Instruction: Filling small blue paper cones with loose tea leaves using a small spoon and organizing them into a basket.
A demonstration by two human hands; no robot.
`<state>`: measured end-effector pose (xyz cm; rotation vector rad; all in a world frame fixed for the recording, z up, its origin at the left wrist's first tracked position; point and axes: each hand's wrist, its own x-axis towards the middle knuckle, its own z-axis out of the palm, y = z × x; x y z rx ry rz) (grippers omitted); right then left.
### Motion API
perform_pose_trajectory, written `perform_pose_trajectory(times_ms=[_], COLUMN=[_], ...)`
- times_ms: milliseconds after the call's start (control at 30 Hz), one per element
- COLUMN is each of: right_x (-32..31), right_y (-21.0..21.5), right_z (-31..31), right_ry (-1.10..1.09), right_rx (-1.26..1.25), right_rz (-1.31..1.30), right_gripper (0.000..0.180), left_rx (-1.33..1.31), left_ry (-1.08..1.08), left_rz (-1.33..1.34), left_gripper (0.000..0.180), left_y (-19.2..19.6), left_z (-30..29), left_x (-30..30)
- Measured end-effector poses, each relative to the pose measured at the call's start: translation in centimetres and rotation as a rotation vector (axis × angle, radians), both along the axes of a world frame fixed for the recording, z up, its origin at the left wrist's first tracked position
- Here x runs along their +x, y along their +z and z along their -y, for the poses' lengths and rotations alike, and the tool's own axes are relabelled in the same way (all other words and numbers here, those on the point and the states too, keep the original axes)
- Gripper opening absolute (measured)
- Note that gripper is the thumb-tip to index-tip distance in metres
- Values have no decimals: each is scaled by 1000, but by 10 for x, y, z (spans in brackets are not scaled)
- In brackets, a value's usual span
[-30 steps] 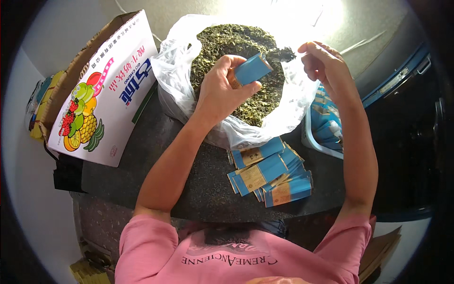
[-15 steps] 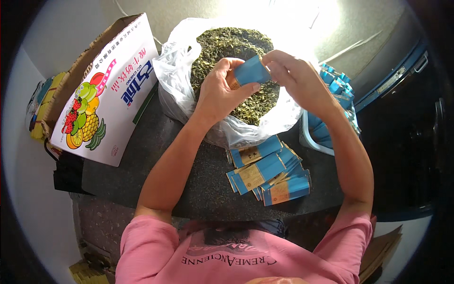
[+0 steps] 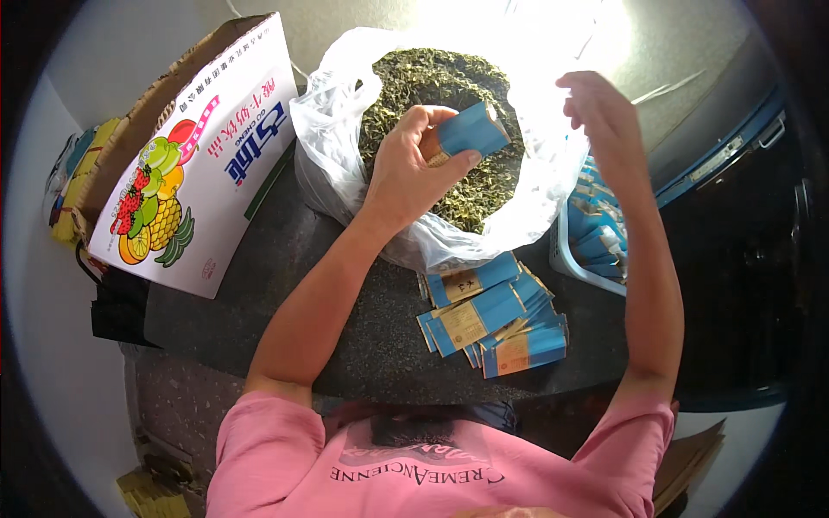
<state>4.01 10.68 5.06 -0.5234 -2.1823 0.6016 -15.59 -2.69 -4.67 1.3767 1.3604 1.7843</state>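
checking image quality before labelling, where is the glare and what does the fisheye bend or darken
Head view: strong glare washes out the top centre, bleaching the far rim of the clear plastic bag and the right hand; the left hand and its blue packet stay sharp; the printed carton bows toward the rim; the corners vignette black.

So half a second ago both hands are together on the little blue packet (image 3: 471, 131) over the bag of dried leaves (image 3: 449, 121). Now the right hand (image 3: 600, 108) is off it, lifted up and out to the right over the bag's plastic rim, fingers loosely spread and holding nothing. The left hand (image 3: 414, 168) has the packet to itself, pinched at the near end with the far end tilted out to its right.
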Motion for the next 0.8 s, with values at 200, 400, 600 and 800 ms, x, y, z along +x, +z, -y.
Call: perform_pose_trajectory(times_ms=[200,400,600,800], right_x=[-67,-86,-79,-35], right_y=[-90,-137,-87,-22], right_z=[-75,-85,-39,-29], right_ry=[-33,145,-89,31], right_rx=[478,156,-596,-591], right_rz=[400,225,116,109], right_gripper=[27,38,26,24], left_rx=[15,84,48,26], left_ry=[27,68,38,-9], left_rz=[-12,-190,-83,19], left_gripper=[46,51,50,47], left_y=[-3,-8,-7,1], left_z=[-1,-6,-4,-2], left_x=[0,-2,-2,2])
